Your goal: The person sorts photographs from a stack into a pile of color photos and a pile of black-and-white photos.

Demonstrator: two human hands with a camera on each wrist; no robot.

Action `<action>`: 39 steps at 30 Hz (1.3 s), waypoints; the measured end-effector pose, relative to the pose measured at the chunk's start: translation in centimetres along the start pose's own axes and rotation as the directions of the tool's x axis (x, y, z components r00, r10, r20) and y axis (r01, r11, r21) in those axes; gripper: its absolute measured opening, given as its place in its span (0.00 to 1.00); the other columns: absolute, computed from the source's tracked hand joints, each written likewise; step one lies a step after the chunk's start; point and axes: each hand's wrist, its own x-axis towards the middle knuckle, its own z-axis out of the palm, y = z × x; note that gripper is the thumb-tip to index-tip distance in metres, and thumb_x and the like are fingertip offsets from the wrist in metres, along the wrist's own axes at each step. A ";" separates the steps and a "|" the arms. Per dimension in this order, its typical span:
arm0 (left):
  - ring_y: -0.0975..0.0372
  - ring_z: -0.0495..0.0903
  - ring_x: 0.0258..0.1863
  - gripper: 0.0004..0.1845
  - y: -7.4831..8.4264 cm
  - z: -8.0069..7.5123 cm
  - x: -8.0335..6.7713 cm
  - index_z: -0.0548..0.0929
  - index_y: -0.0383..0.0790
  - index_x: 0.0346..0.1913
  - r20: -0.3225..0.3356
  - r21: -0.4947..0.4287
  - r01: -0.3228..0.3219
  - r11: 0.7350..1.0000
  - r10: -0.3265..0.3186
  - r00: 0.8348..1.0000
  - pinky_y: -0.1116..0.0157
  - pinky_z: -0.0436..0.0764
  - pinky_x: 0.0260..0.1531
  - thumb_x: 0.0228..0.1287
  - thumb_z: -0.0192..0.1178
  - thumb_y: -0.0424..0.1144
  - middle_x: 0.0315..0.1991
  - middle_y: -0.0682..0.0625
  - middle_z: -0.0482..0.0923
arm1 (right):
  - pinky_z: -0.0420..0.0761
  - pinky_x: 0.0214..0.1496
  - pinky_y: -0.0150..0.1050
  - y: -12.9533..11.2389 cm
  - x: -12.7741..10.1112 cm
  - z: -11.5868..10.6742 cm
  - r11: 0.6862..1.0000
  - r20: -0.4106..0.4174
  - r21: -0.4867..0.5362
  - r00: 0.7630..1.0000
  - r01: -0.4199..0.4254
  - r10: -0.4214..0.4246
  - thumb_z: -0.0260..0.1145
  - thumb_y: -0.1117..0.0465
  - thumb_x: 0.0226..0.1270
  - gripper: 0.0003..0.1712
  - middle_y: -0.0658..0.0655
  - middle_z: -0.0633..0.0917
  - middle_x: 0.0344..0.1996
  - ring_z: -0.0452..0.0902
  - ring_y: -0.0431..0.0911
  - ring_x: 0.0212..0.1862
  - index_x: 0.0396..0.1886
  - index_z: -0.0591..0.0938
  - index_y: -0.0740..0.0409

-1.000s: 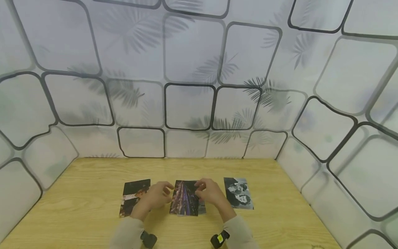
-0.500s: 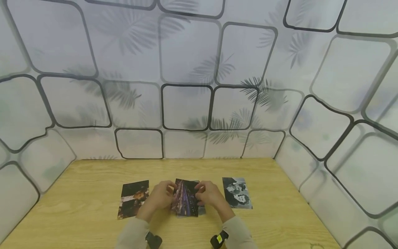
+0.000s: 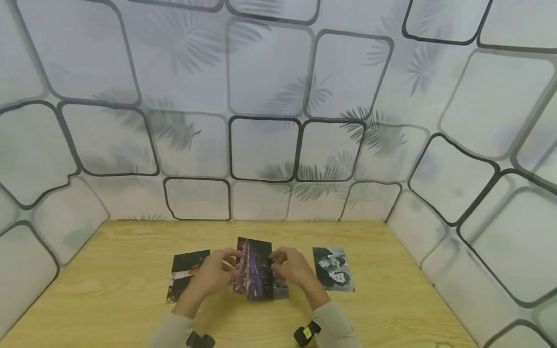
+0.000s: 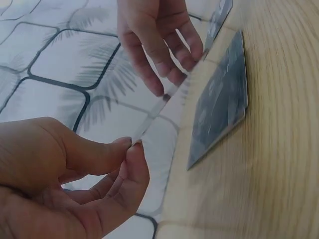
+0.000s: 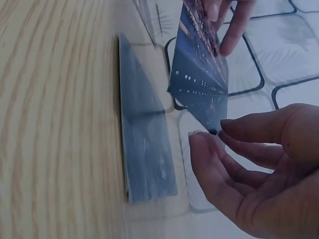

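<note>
left hand (image 3: pixel 217 270) and right hand (image 3: pixel 292 266), fingers curled, pinching opposite edges of a tilted city photo (image 3: pixel 256 267)

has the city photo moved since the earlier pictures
Yes: judged against the grey photo in the head view, the city photo has moved up the picture, most plainly at its top edge.

Before me, the right hand (image 5: pixel 259 172) pinches one corner of a photo with rows of lights (image 5: pixel 200 82); at its far end are fingers of the left hand (image 5: pixel 235 22). Below both hands, a greyish photo (image 5: pixel 144 137) lies on the wooden table (image 5: pixel 55 119). Behind them I see the patterned wall (image 5: pixel 291 52).
</note>
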 end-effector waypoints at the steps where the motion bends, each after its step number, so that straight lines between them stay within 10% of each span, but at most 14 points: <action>1: 0.58 0.86 0.36 0.23 0.0 -0.3 -0.3 0.82 0.34 0.59 -0.010 0.017 0.011 1.000 -0.011 1.000 0.62 0.89 0.29 0.60 0.67 0.21 0.45 0.39 0.81 | 0.91 0.31 0.41 -0.2 0.0 0.2 1.000 0.006 0.016 1.000 0.009 -0.009 0.66 0.71 0.69 0.15 0.60 0.85 0.36 0.84 0.45 0.26 0.54 0.83 0.65; 30: 0.58 0.86 0.34 0.28 -5.2 -11.3 -2.8 0.73 0.20 0.64 0.005 0.121 0.170 0.978 -0.172 0.985 0.59 0.92 0.32 0.60 0.66 0.20 0.49 0.27 0.78 | 0.88 0.30 0.30 -7.5 3.9 10.9 0.996 0.115 0.033 0.990 0.079 -0.082 0.70 0.78 0.60 0.25 0.58 0.81 0.43 0.83 0.42 0.27 0.58 0.82 0.65; 39: 0.56 0.86 0.33 0.25 -6.9 -11.1 -2.5 0.74 0.20 0.62 -0.044 0.144 0.222 0.964 -0.218 0.975 0.58 0.92 0.32 0.62 0.65 0.22 0.50 0.22 0.77 | 0.87 0.59 0.43 -7.2 4.9 13.2 0.978 0.072 -0.193 0.995 0.085 -0.072 0.73 0.73 0.56 0.21 0.61 0.88 0.49 0.85 0.55 0.55 0.52 0.87 0.63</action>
